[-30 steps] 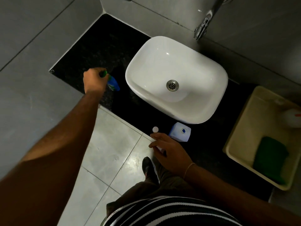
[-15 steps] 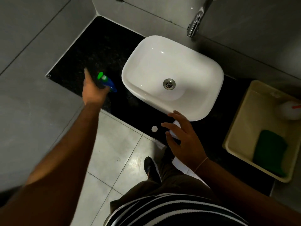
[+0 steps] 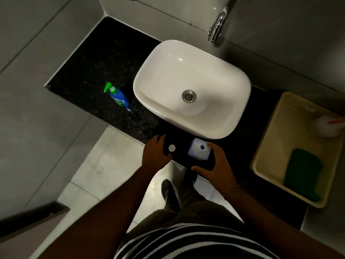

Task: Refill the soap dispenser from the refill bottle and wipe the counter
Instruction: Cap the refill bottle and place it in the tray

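Refill bottle [image 3: 196,155], uncapped, cap [image 3: 172,148] at its 9 o'clock: probably light, stiff, slick plastic; grasp flat sides; left hand [image 3: 155,155] and right hand [image 3: 217,164] spread, holding nothing.

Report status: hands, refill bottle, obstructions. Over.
Left hand open beside loose white cap. Right hand open at uncapped refill bottle, not gripping. Soap dispenser stands apart, left of sink. No obstruction seen.

Glossy white basin [image 3: 205,71], speckled, perhaps stone counter [image 3: 89,71], chrome tap [image 3: 218,25]
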### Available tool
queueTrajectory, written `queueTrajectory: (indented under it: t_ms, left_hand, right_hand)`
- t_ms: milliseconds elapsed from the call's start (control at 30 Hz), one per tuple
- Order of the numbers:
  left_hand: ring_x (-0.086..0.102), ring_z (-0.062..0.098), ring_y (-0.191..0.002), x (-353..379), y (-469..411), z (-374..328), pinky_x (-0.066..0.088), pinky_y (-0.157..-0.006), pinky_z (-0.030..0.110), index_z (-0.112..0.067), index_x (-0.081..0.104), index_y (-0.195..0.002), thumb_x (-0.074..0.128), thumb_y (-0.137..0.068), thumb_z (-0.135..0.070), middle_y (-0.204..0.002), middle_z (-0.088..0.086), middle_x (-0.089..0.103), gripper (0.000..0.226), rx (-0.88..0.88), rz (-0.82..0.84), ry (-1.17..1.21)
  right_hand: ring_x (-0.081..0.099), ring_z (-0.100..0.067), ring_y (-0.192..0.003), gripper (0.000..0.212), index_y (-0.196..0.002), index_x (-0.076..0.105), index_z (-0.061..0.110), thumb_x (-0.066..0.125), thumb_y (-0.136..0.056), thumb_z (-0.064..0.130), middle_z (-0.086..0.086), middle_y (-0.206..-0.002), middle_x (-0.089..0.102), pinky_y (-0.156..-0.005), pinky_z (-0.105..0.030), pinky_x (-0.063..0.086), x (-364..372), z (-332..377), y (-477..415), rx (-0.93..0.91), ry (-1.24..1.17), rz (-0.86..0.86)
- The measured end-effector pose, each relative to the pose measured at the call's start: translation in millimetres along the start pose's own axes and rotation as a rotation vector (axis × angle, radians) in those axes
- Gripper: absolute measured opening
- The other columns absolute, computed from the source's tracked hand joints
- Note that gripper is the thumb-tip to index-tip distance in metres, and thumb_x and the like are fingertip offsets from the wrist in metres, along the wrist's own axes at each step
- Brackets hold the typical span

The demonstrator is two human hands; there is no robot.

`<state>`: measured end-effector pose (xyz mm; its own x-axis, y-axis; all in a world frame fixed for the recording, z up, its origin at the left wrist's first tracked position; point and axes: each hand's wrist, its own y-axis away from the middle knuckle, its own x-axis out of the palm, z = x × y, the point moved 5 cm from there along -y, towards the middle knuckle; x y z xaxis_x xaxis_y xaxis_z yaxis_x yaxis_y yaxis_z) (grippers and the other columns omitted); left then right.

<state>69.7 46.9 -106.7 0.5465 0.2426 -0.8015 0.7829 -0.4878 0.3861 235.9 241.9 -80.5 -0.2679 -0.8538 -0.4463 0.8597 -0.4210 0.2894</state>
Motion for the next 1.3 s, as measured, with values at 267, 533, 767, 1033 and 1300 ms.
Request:
queueTrajectory:
  t_ms: [267, 533, 767, 1033, 1300]
  left_hand:
    - [0.055, 0.033, -0.130, 17, -17, -24, 0.054, -0.095, 0.043, -0.022, 0.067, -0.138, 0.066, -0.098, -0.025, -0.139, 0.010, 0.053, 0.040, 0.060, 0.124, -0.104]
    - [0.071, 0.021, -0.097, -30, 9, -53, 0.060, -0.086, 0.033, -0.010, 0.076, -0.118, 0.077, -0.096, -0.020, -0.111, 0.006, 0.070, 0.025, 0.186, -0.308, 0.437]
    - [0.067, 0.014, -0.099, -52, 28, -124, 0.060, -0.087, 0.031, -0.010, 0.077, -0.123, 0.082, -0.092, -0.029, -0.112, 0.006, 0.070, 0.037, 0.642, -0.183, 0.309]
    - [0.068, 0.030, -0.089, -36, 26, -139, 0.060, -0.070, 0.042, -0.012, 0.079, -0.119, 0.084, -0.088, -0.028, -0.094, 0.009, 0.065, 0.035, 0.594, -0.201, 0.077]
    - [0.057, 0.017, -0.139, -20, 39, -152, 0.024, -0.128, 0.056, -0.025, 0.076, -0.121, 0.074, -0.084, -0.012, -0.131, -0.009, 0.072, 0.039, 0.799, 0.053, 0.039]
  right_hand:
    - [0.057, -0.005, -0.129, 0.080, -0.134, 0.049, 0.042, 0.095, -0.070, 0.027, 0.012, -0.136, 0.058, -0.111, -0.032, 0.050, 10, -13, -27, 0.080, -0.011, -0.071]
    - [0.065, -0.009, -0.119, 0.066, -0.131, 0.058, 0.031, 0.092, -0.074, 0.034, 0.009, -0.127, 0.067, -0.105, -0.036, 0.056, 7, -5, -34, 0.105, -0.026, -0.021]
    - [0.062, -0.007, -0.122, 0.073, -0.140, 0.051, 0.039, 0.088, -0.076, 0.040, 0.013, -0.134, 0.063, -0.103, -0.029, 0.053, -2, 6, -30, 0.095, 0.069, 0.042]
    - [0.057, 0.007, -0.125, 0.053, -0.133, 0.054, 0.039, 0.080, -0.089, 0.026, 0.025, -0.129, 0.061, -0.107, -0.015, 0.047, 4, 6, -32, 0.064, 0.215, 0.094]
    - [0.058, -0.019, -0.131, 0.054, -0.138, 0.059, 0.008, 0.071, -0.086, 0.017, -0.012, -0.140, 0.062, -0.107, -0.016, 0.041, 2, 4, -34, 0.034, 0.225, 0.099]
